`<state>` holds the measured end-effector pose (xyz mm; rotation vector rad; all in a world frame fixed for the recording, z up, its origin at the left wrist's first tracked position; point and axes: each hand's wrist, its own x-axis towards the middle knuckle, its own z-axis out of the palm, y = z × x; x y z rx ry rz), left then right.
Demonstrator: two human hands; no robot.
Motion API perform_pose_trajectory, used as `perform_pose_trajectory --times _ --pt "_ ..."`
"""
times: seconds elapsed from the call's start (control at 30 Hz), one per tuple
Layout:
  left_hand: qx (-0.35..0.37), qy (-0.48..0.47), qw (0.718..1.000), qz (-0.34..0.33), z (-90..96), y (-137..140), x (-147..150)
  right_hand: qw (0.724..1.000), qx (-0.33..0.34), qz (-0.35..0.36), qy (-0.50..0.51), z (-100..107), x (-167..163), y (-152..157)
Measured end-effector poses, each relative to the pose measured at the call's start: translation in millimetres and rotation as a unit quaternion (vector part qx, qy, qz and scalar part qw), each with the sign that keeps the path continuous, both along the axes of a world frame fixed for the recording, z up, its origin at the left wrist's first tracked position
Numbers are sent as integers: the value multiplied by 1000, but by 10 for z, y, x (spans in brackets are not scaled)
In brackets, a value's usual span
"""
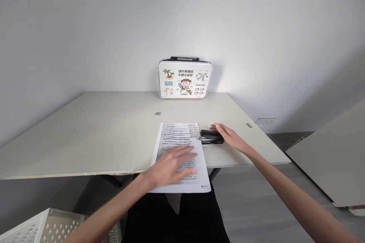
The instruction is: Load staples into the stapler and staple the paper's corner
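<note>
My left hand (174, 164) lies over a printed sheet of paper (203, 171), its fingers spread and slightly blurred. The sheet hangs over the table's front edge toward my lap. At the sheet's right edge a black stapler (210, 136) lies sideways, its front end meeting the paper's upper right side. Around the stapler's rear end my right hand (229, 137) is closed, with fingers along its far side; the thumb is hidden. Whether the stapler's jaws are around the paper or just beside it, I cannot tell.
A white case (185, 79) with cartoon prints and a black handle leans against the wall. Small staple strips (157, 114) lie beyond the paper on the pale table (99, 136). Another small grey piece (249, 125) is near the right edge. A white perforated basket (42, 228) stands lower left.
</note>
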<state>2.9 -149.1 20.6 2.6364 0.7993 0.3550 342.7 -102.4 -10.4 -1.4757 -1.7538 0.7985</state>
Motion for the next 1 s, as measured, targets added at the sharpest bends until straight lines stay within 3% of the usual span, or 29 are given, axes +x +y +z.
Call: perform_pose_trajectory --times 0.13,0.27,0.43,1.0 --pt "10 -4 999 -32 -48 555 93 997 3 24 -79 200 -238 269" --pt "0 14 998 -63 -231 793 195 987 2 50 -154 329 -528 472" --pt "8 1 996 -83 -363 771 276 981 -32 79 -175 348 -689 550" --pt "2 -17 995 -95 -366 728 379 967 -29 89 -239 284 -747 566"
